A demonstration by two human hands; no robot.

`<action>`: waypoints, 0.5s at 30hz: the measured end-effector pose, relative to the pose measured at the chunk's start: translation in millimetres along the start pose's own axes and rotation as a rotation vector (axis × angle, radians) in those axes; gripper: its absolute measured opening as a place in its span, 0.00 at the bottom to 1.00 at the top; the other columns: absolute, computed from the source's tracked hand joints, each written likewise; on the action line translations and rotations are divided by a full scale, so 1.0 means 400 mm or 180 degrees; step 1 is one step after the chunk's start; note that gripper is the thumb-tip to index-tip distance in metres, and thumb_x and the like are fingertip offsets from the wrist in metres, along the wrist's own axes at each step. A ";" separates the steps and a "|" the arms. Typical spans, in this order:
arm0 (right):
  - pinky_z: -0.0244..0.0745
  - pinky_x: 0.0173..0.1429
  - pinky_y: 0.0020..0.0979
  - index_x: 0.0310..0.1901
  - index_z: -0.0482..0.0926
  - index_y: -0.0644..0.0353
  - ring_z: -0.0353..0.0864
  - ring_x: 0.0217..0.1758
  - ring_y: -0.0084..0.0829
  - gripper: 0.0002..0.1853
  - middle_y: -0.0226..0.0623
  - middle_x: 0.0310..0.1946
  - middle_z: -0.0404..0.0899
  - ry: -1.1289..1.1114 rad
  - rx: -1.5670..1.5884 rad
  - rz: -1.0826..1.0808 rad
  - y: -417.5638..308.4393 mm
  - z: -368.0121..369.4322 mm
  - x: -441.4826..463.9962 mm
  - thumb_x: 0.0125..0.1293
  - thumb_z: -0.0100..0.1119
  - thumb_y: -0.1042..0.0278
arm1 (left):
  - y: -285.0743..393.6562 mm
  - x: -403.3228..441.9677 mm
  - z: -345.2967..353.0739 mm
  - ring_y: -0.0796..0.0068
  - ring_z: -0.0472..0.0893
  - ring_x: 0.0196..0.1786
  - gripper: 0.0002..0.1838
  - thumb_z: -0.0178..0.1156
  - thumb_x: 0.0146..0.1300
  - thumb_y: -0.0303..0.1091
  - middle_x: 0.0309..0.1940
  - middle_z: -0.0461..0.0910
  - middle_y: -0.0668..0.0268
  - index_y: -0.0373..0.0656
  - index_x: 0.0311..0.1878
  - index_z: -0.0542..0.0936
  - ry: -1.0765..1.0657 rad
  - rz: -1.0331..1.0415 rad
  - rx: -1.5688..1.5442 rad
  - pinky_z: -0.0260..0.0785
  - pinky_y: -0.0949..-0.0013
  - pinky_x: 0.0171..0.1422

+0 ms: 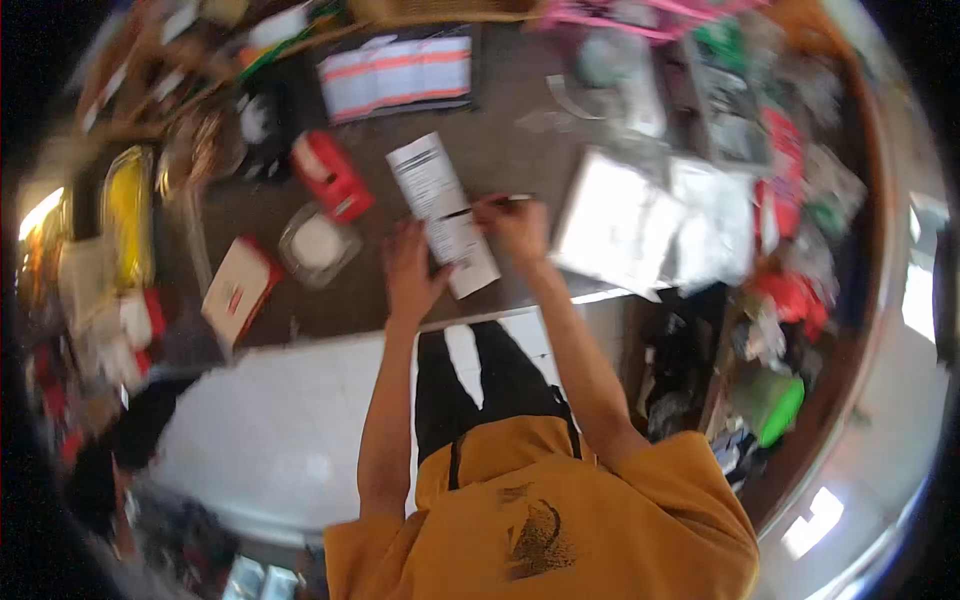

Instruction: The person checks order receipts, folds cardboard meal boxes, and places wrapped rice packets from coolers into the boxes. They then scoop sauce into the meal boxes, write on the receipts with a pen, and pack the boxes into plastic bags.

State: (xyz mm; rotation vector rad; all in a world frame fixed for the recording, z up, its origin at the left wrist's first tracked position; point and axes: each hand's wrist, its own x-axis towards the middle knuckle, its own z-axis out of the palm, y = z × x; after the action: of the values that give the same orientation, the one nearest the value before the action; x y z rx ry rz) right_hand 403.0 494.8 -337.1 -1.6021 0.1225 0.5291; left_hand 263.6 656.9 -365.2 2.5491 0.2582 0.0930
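A long white printed paper slip lies slantwise on the dark table, with a dark line across its middle. My left hand rests flat on the slip's left edge, fingers stretched out and thumb over the paper. At the slip's right edge is my right hand, its fingers closed in a pinch. A slim dark pen-like object shows at the top of these fingers; most of it is hidden. Left of the slip lie a red box-like item and a clear packet with a round white thing.
White plastic packets lie to the right. A stack of white and orange printed slips sits at the back. A red and cream box stands near the front left edge. Yellow packs and a pink basket border the table.
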 end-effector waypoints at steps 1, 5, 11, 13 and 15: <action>0.81 0.35 0.27 0.38 0.86 0.70 0.86 0.31 0.25 0.09 0.39 0.29 0.86 -0.0293 -0.0778 0.0345 0.039 -0.014 0.019 0.64 0.66 0.70 | -0.014 -0.003 0.001 0.47 0.58 0.78 0.44 0.69 0.58 0.48 0.75 0.59 0.48 0.38 0.73 0.64 0.0159 0.0168 -0.0169 0.47 0.42 0.79; 0.81 0.38 0.37 0.38 0.85 0.64 0.88 0.32 0.37 0.12 0.44 0.29 0.86 0.0284 -0.2478 -0.0730 -0.059 -0.112 -0.165 0.59 0.69 0.63 | 0.012 -0.015 -0.052 0.42 0.61 0.75 0.38 0.66 0.62 0.40 0.72 0.63 0.44 0.36 0.72 0.64 0.0520 0.0186 -0.0726 0.51 0.44 0.77; 0.81 0.45 0.36 0.42 0.84 0.64 0.87 0.40 0.37 0.11 0.44 0.38 0.86 0.1480 -0.3121 -0.1172 0.013 -0.575 -0.250 0.58 0.58 0.84 | 0.135 -0.127 -0.072 0.49 0.75 0.65 0.26 0.65 0.64 0.33 0.61 0.76 0.49 0.37 0.64 0.74 0.0009 0.0068 -0.1423 0.67 0.52 0.68; 0.79 0.48 0.40 0.41 0.84 0.62 0.85 0.41 0.45 0.12 0.44 0.37 0.85 0.0405 -0.2052 -0.0697 0.103 -0.629 -0.203 0.55 0.59 0.82 | 0.243 -0.121 -0.028 0.52 0.78 0.61 0.22 0.64 0.65 0.32 0.58 0.79 0.51 0.38 0.61 0.77 -0.0335 0.0138 -0.1702 0.71 0.54 0.65; 0.79 0.48 0.42 0.41 0.84 0.60 0.84 0.41 0.47 0.11 0.44 0.36 0.84 -0.0275 -0.3033 -0.1180 0.095 -0.641 -0.175 0.55 0.63 0.74 | 0.374 -0.063 0.032 0.53 0.80 0.58 0.19 0.63 0.65 0.29 0.56 0.80 0.52 0.38 0.59 0.78 -0.0504 0.0663 -0.1731 0.73 0.56 0.62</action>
State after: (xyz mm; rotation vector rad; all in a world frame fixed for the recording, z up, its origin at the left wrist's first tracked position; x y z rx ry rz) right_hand 393.1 226.3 -340.9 -2.4436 -0.5648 0.3731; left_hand 264.9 522.4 -293.9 2.0193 -0.0886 0.0333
